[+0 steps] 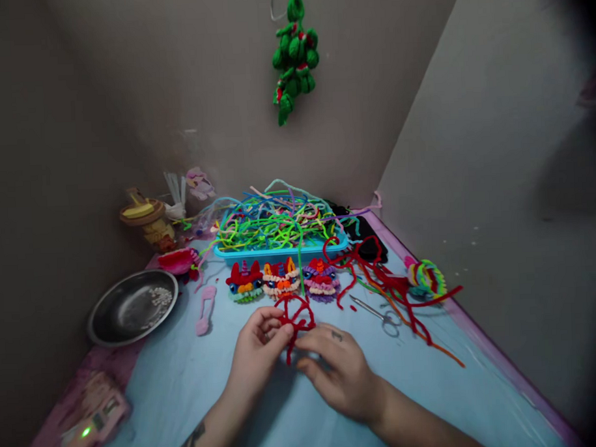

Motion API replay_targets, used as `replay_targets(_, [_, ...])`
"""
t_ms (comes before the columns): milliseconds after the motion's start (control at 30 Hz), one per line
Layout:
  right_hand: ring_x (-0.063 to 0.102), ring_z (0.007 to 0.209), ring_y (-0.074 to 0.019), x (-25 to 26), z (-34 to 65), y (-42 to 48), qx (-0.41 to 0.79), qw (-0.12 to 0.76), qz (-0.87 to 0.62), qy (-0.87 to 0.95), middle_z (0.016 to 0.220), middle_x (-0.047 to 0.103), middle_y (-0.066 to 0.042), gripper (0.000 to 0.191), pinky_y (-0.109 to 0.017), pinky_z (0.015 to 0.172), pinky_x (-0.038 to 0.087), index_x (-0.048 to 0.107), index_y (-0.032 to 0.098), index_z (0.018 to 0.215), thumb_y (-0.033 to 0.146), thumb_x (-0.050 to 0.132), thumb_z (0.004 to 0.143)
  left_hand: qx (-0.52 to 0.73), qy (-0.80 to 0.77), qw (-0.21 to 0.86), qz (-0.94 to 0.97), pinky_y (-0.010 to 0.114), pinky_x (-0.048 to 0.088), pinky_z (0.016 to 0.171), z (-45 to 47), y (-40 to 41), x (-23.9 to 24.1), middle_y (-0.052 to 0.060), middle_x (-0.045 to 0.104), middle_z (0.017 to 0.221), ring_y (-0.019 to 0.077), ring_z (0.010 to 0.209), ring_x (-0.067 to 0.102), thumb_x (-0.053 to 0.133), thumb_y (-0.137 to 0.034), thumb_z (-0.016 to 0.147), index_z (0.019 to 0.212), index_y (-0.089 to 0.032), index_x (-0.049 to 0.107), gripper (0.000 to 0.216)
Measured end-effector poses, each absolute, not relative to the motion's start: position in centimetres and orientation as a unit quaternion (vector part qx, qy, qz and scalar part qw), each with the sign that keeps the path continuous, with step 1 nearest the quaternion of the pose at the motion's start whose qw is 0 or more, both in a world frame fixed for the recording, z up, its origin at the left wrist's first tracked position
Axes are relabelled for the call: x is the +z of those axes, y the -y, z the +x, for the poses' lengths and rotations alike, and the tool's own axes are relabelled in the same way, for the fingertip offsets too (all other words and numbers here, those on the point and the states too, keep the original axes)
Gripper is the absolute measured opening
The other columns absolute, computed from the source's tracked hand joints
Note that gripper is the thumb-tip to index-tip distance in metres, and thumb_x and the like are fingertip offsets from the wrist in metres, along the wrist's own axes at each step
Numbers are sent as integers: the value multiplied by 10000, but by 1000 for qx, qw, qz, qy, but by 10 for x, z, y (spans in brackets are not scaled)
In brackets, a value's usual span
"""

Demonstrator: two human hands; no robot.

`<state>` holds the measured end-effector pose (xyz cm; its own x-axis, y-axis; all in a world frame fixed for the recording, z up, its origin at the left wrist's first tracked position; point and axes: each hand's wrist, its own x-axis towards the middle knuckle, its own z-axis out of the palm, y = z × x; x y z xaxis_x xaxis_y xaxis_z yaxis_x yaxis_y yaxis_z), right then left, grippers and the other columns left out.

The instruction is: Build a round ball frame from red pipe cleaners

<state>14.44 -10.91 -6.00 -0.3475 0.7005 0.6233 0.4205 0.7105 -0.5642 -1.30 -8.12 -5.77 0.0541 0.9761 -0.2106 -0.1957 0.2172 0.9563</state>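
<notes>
Low over the light blue table [196,383], both my hands work a looped red pipe cleaner [295,313]. My left hand [257,350] pinches it at the crossing below the loops. My right hand [336,373] lies beside it with fingers curled toward the lower end of the same red piece. Just beyond my hands, three finished fuzzy faces [281,281] in red, orange and purple sit in a row.
A blue tray [279,252] heaped with coloured pipe cleaners stands at the back. Loose red pipe cleaners [388,282] and small scissors [379,312] lie to the right, a metal bowl [132,306] and pink tweezers [205,309] to the left. A green ornament [295,54] hangs on the wall.
</notes>
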Motion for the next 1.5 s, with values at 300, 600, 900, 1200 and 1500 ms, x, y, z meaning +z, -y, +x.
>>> replay_targets(300, [599, 758, -163, -69, 144, 105, 123, 495, -449, 734, 789, 638, -33, 127, -290, 687, 501, 588, 213, 892, 111, 526, 850, 459, -482, 623, 411, 220, 447, 619, -13, 84, -55, 2, 656, 679, 120, 626, 587, 762, -352, 637, 833, -150, 650, 302])
replay_targets(600, [587, 733, -162, -70, 144, 103, 129, 499, -475, 713, 763, 646, -16, 86, -293, 671, 477, 579, 215, 846, 136, 546, 852, 446, -468, 640, 416, 226, 459, 628, -14, 85, -55, 17, 675, 660, 128, 628, 607, 786, -340, 618, 781, -140, 651, 290])
replay_targets(900, [584, 703, -150, -70, 143, 102, 169, 502, -476, 702, 763, 679, 2, 82, -262, 644, 463, 620, 226, 869, 156, 602, 830, 460, -468, 651, 380, 188, 423, 592, -16, 83, -61, -7, 667, 634, 98, 593, 585, 795, -365, 611, 803, -147, 632, 332])
replay_targets(1200, [575, 681, -144, -72, 142, 102, 158, 508, -498, 685, 726, 652, 2, 86, -248, 622, 462, 624, 216, 869, 152, 622, 813, 455, -461, 663, 375, 204, 426, 609, -14, 83, -63, 2, 677, 653, 108, 607, 594, 790, -382, 618, 802, -147, 618, 344])
replay_targets(1500, [582, 794, -157, -73, 141, 99, 196, 499, -469, 702, 838, 698, -11, 137, -280, 726, 470, 656, 232, 927, 146, 588, 845, 467, -461, 654, 376, 195, 427, 613, -16, 84, -65, -10, 664, 644, 94, 608, 581, 780, -366, 638, 813, -148, 624, 320])
